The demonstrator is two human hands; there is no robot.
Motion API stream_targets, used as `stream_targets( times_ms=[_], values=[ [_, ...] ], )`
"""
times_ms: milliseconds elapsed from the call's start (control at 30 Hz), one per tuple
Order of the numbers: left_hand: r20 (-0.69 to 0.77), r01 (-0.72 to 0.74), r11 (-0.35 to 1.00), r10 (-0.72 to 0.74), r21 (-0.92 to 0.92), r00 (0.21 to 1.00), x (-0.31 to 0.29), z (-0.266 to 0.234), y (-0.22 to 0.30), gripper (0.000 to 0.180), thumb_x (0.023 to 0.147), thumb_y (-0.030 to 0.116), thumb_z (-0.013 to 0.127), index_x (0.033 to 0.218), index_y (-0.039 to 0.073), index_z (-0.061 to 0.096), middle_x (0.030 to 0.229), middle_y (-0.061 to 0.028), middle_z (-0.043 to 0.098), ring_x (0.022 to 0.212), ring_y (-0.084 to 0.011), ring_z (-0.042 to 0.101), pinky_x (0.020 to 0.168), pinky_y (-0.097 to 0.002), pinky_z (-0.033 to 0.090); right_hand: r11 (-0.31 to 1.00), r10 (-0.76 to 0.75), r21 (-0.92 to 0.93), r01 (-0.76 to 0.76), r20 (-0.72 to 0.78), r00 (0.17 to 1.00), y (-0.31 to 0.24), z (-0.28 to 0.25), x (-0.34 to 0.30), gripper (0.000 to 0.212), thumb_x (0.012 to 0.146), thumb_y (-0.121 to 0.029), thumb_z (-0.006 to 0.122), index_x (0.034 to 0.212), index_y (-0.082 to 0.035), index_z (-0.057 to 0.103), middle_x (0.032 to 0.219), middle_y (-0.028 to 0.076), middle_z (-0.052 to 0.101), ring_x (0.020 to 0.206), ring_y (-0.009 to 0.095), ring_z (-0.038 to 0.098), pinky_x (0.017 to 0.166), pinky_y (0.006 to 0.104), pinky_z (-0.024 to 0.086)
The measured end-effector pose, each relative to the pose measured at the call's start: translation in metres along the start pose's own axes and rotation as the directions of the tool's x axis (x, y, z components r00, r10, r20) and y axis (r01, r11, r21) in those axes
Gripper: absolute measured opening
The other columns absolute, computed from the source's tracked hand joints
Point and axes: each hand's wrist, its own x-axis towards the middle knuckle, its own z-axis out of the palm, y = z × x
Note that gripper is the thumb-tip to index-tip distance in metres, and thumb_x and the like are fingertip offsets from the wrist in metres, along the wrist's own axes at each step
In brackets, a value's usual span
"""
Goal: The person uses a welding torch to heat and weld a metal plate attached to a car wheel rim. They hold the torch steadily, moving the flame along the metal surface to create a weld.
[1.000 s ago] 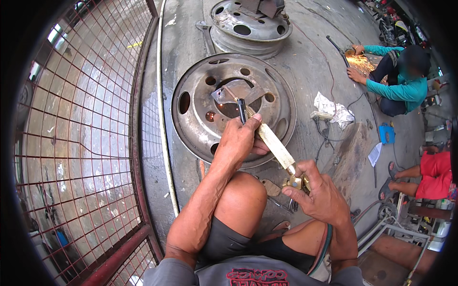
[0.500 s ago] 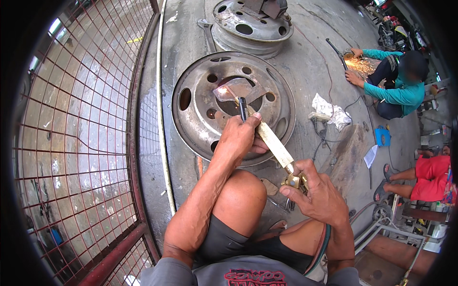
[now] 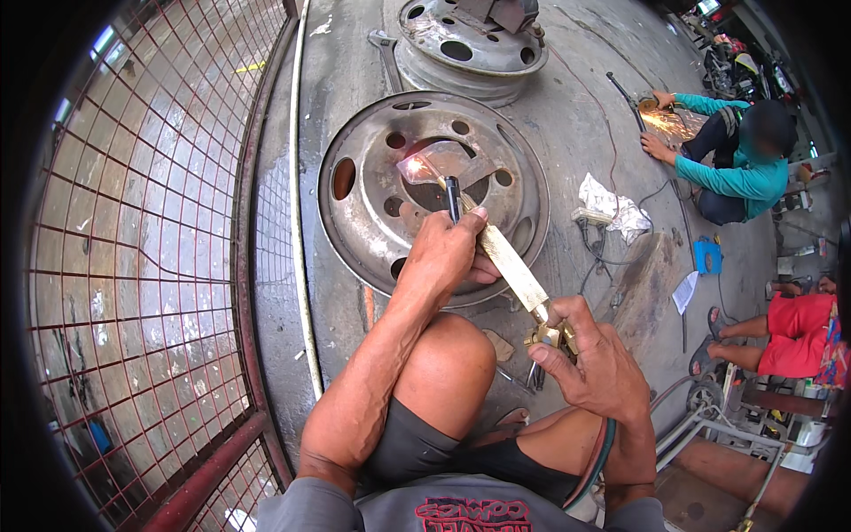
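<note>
A brass-coloured gas torch (image 3: 519, 277) slants across the middle, its tip toward a flat metal plate (image 3: 474, 170) over the centre hole of a steel wheel rim (image 3: 359, 222). Bright light glows at the plate's left end. My left hand (image 3: 441, 253) is closed around the front of the torch. A black cylindrical piece (image 3: 453, 199) sticks up by its thumb; how it is held is partly hidden. Around the brass valve end, my right hand (image 3: 596, 363) is closed, thumb and forefinger at the fittings. Hoses run beneath my right forearm.
Red wire mesh (image 3: 168, 266) stands along the left, beside a pale pipe (image 3: 299, 222). Another wheel rim (image 3: 470, 75) and a wrench (image 3: 386, 60) lie beyond. At right, a co-worker (image 3: 736, 160) makes sparks with a grinder; a white rag (image 3: 612, 208) and cables lie nearer.
The glow at the plate's left end looks brighter and more pinkish. Both hands keep their hold on the torch and have barely moved.
</note>
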Motion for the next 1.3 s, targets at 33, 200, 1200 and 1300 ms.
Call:
stream_targets(
  times_ms=[33,200,1200,1300],
  values=[
    [0.000,-0.001,1.000,0.001,0.002,1.000,-0.0002,0.0002,0.0003,0.042,0.106,0.028,0.054,0.102,-0.013,0.064,0.086,-0.0216,0.072,0.066,-0.0274,0.075,0.058,-0.0362,0.066,1.000,0.000,0.001,0.000,-0.001,1.000,0.0003,0.0002,-0.0002,0.039,0.098,-0.026,0.071,0.119,-0.007,0.044,0.075,0.016,0.066,0.066,0.035,0.069,0.063,0.0441,0.050],
    [0.002,-0.009,1.000,0.009,0.016,1.000,-0.0007,0.0006,0.0014,0.043,0.106,0.028,0.053,0.102,-0.013,0.064,0.085,-0.0214,0.072,0.065,-0.0269,0.074,0.058,-0.0358,0.066,1.000,-0.002,0.002,0.002,-0.011,1.000,0.0009,0.0004,-0.0002,0.039,0.098,-0.027,0.072,0.119,-0.007,0.045,0.076,0.015,0.066,0.066,0.035,0.069,0.063,0.0438,0.050],
    [-0.002,-0.005,0.999,0.005,0.033,1.000,0.0021,0.0016,-0.0013,0.043,0.107,0.028,0.051,0.100,-0.012,0.065,0.083,-0.0208,0.072,0.064,-0.0264,0.074,0.057,-0.0357,0.066,1.000,0.019,-0.007,-0.019,0.004,1.000,0.0016,-0.0021,-0.0001,0.041,0.098,-0.029,0.072,0.120,-0.008,0.045,0.079,0.017,0.067,0.069,0.036,0.070,0.064,0.0442,0.051],
    [-0.013,-0.010,0.999,0.011,0.035,1.000,0.0005,0.0023,0.0002,0.043,0.107,0.028,0.052,0.100,-0.012,0.065,0.083,-0.0205,0.072,0.064,-0.0264,0.074,0.057,-0.0356,0.065,1.000,0.014,-0.004,-0.014,0.005,1.000,0.0016,-0.0024,0.0005,0.041,0.098,-0.029,0.072,0.120,-0.008,0.045,0.080,0.017,0.068,0.070,0.037,0.071,0.065,0.0447,0.051]
  ],
)
